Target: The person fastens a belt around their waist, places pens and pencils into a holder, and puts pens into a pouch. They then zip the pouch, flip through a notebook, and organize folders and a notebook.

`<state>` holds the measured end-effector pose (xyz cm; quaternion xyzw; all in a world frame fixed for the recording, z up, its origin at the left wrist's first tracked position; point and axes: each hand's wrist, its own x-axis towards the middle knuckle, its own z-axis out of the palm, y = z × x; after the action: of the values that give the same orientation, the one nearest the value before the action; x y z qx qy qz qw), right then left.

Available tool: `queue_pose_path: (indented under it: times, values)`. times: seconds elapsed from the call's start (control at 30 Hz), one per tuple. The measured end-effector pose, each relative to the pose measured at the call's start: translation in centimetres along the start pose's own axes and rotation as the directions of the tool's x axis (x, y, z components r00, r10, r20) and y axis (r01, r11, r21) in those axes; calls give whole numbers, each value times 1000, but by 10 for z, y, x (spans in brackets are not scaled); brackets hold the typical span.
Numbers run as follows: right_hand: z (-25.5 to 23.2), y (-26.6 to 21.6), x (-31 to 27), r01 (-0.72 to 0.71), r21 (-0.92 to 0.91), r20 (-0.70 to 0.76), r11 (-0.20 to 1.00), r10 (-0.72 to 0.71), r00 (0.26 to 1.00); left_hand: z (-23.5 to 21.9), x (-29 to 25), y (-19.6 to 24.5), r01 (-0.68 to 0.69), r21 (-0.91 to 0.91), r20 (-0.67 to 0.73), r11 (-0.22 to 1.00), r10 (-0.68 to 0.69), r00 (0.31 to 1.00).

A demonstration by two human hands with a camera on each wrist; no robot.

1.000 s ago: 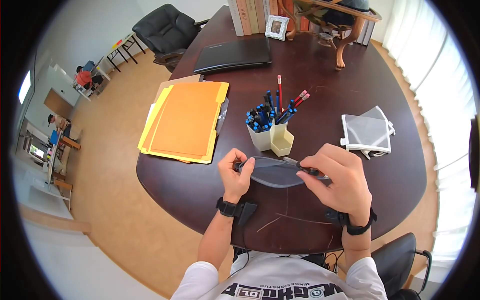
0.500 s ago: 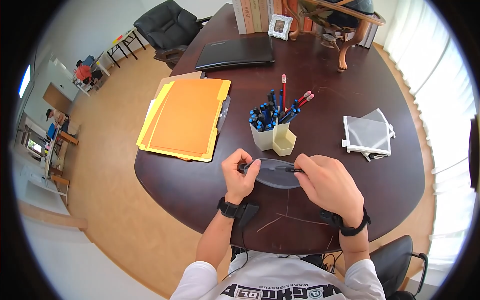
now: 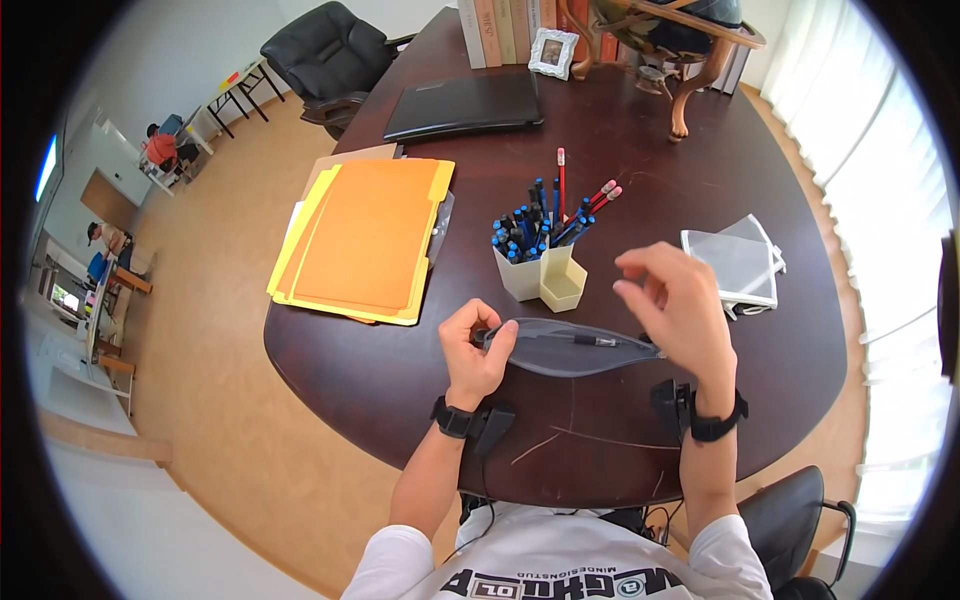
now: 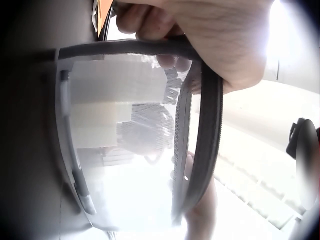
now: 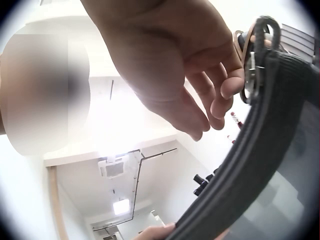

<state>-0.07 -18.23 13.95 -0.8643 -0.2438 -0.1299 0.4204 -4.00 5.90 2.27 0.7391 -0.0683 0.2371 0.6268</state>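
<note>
A mesh zipper pouch [image 3: 560,362] with dark grey trim hangs over the front of the desk, its mouth parted. My left hand [image 3: 472,358] pinches its left end between thumb and curled fingers. One pen [image 4: 80,181] with a dark grip lies inside along the bottom, seen through the mesh in the left wrist view. My right hand [image 3: 680,305] is raised above the pouch's right end, fingers loosely bent and holding nothing. The zipper pull [image 5: 254,75] is close to those fingers in the right wrist view. Beyond the pouch stands a hexagonal pen holder [image 3: 517,278] full of blue-capped pens and red pencils.
Orange and yellow folders [image 3: 365,240] lie at the left, a closed black laptop [image 3: 465,105] behind them. White mesh pouches [image 3: 735,265] lie at the right. Books [image 3: 505,35], a picture frame [image 3: 552,52] and a globe stand [image 3: 685,90] are at the back.
My right hand first held the pen over the pouch, then lowered it in and let go. Now that hand has lifted up and right, and the pen is inside the pouch. The left hand keeps its grip.
</note>
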Motion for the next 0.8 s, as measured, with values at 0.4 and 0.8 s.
queue_pose_path:
  times: [0.4,0.8]
  values:
    - [10,42,35,-92,200,156,975,61,986,2,1,1,-40,-33,-34,999,39,999]
    - [50,41,42,61,97,7,993,-62,998,-2,3,1,-39,-31,-48,999,37,998]
